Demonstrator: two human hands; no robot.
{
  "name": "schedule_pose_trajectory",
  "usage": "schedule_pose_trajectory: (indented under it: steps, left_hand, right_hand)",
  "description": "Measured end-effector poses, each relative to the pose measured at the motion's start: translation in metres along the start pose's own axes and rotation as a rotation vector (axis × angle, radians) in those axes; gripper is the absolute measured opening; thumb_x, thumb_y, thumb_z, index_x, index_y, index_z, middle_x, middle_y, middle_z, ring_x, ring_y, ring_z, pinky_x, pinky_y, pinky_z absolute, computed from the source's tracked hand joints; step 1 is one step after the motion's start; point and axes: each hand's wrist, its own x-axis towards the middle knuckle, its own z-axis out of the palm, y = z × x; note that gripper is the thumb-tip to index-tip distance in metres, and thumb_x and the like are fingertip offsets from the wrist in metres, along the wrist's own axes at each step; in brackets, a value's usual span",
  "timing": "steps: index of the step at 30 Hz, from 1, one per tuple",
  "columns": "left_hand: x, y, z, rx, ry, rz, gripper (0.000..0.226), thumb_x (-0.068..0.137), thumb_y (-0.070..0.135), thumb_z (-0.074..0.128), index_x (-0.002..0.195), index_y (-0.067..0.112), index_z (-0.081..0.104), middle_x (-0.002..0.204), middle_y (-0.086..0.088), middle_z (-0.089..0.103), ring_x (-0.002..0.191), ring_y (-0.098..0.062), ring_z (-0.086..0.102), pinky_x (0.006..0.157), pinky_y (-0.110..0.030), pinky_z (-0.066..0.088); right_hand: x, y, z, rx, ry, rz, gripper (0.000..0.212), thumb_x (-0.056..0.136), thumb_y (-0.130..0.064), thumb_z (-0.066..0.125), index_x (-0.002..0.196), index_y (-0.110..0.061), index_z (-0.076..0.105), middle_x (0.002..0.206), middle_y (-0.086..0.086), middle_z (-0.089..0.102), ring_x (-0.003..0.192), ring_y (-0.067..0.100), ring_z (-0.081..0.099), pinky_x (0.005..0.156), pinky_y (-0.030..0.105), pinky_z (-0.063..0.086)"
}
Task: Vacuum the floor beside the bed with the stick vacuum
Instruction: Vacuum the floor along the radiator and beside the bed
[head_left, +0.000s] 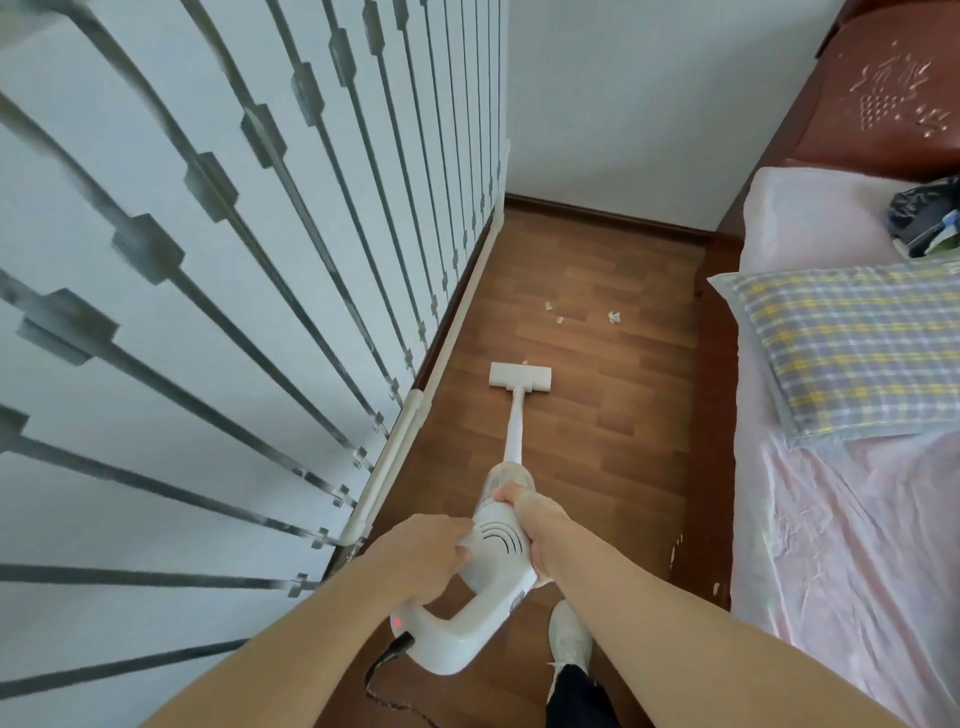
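One stick vacuum, both hands' fingers grasping its body: left hand, right hand. Three paper scraps at twelve o'clock of its head; no legible writing.

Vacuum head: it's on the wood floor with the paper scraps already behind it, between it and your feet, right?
Not quite. In the head view the vacuum head is on the wood floor, but the paper scraps lie ahead of it, toward the far wall.

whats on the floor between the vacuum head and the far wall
In the head view, a few white paper scraps lie on the wood floor ahead of the vacuum head; beyond them the boards run bare to the wall.
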Motion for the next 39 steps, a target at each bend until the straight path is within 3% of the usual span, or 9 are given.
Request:
schedule_pose_trajectory:
  steps: [7, 12, 14, 17, 20, 23, 27, 31, 39]
  left_hand:
    - [0.064, 0.030, -0.047, -0.033, 0.010, -0.004, 0.047, 0.104, 0.027, 0.033, 0.151, 0.025, 0.027, 0.145, -0.002, 0.047, 0.117, -0.024, 0.059, 0.090, -0.026, 0.046]
    - [0.109, 0.054, -0.083, 0.011, 0.013, 0.046, 0.039, 0.104, 0.025, 0.034, 0.141, 0.017, 0.043, 0.108, -0.003, 0.058, 0.082, -0.015, 0.051, 0.076, -0.023, 0.042]
    - [0.124, 0.066, -0.093, 0.074, 0.001, 0.059, 0.038, 0.104, 0.024, 0.033, 0.139, 0.015, 0.044, 0.119, -0.008, 0.059, 0.087, -0.018, 0.054, 0.079, -0.024, 0.043]
    - [0.148, 0.082, -0.097, 0.084, 0.008, 0.050, 0.040, 0.102, 0.025, 0.038, 0.141, 0.017, 0.045, 0.134, -0.009, 0.055, 0.111, -0.024, 0.057, 0.096, -0.029, 0.044]
    - [0.167, 0.102, -0.095, 0.080, 0.010, 0.068, 0.041, 0.101, 0.025, 0.041, 0.141, 0.017, 0.046, 0.137, -0.009, 0.054, 0.124, -0.026, 0.053, 0.103, -0.034, 0.043]
    - [0.173, 0.128, -0.095, 0.139, -0.071, 0.120, 0.046, 0.105, 0.023, 0.033, 0.150, 0.016, 0.031, 0.144, -0.008, 0.046, 0.124, -0.026, 0.052, 0.099, -0.030, 0.042]
    - [0.182, 0.152, -0.092, 0.154, -0.079, 0.156, 0.045, 0.105, 0.026, 0.031, 0.149, 0.017, 0.032, 0.143, -0.007, 0.044, 0.112, -0.025, 0.056, 0.084, -0.030, 0.043]
    - [0.186, 0.168, -0.085, 0.136, -0.088, 0.179, 0.040, 0.103, 0.025, 0.035, 0.142, 0.018, 0.042, 0.134, -0.008, 0.052, 0.086, -0.019, 0.052, 0.075, -0.028, 0.041]
    - [0.153, 0.181, -0.058, 0.209, -0.130, 0.195, 0.044, 0.102, 0.028, 0.035, 0.147, 0.025, 0.038, 0.125, -0.006, 0.059, 0.090, -0.019, 0.052, 0.073, -0.028, 0.038]
  right_hand:
    - [0.038, -0.074, -0.029, 0.000, -0.014, -0.025, 0.052, 0.077, -0.042, 0.075, 0.120, -0.016, 0.061, 0.106, 0.016, 0.077, 0.084, 0.035, 0.078, 0.080, 0.057, 0.062]
    - [0.055, -0.127, -0.054, -0.014, -0.012, -0.039, 0.052, 0.076, -0.041, 0.075, 0.119, -0.015, 0.062, 0.107, 0.015, 0.077, 0.086, 0.035, 0.077, 0.084, 0.057, 0.061]
    - [0.060, -0.141, -0.066, -0.018, -0.002, -0.050, 0.049, 0.079, -0.041, 0.075, 0.118, -0.014, 0.063, 0.107, 0.015, 0.078, 0.085, 0.035, 0.077, 0.086, 0.057, 0.060]
    - [0.068, -0.153, -0.087, 0.005, 0.012, -0.052, 0.047, 0.081, -0.040, 0.075, 0.119, -0.015, 0.063, 0.107, 0.015, 0.077, 0.079, 0.034, 0.074, 0.083, 0.053, 0.061]
    - [0.076, -0.156, -0.113, 0.036, 0.037, -0.046, 0.047, 0.080, -0.040, 0.076, 0.118, -0.015, 0.064, 0.107, 0.015, 0.077, 0.087, 0.035, 0.076, 0.087, 0.057, 0.060]
    - [0.083, -0.154, -0.141, 0.064, 0.061, -0.036, 0.048, 0.080, -0.042, 0.075, 0.118, -0.015, 0.065, 0.108, 0.015, 0.077, 0.091, 0.036, 0.076, 0.088, 0.058, 0.059]
    - [0.084, -0.149, -0.170, 0.115, 0.081, -0.036, 0.044, 0.083, -0.042, 0.074, 0.118, -0.017, 0.064, 0.108, 0.016, 0.077, 0.091, 0.037, 0.076, 0.088, 0.058, 0.059]
    - [0.075, -0.140, -0.191, 0.161, 0.075, -0.041, 0.042, 0.087, -0.041, 0.071, 0.121, -0.016, 0.063, 0.099, 0.015, 0.075, 0.076, 0.035, 0.071, 0.080, 0.050, 0.061]
    - [0.042, -0.093, -0.203, 0.193, 0.076, -0.023, 0.039, 0.088, -0.039, 0.068, 0.116, -0.013, 0.066, 0.091, 0.015, 0.072, 0.075, 0.034, 0.069, 0.084, 0.051, 0.059]
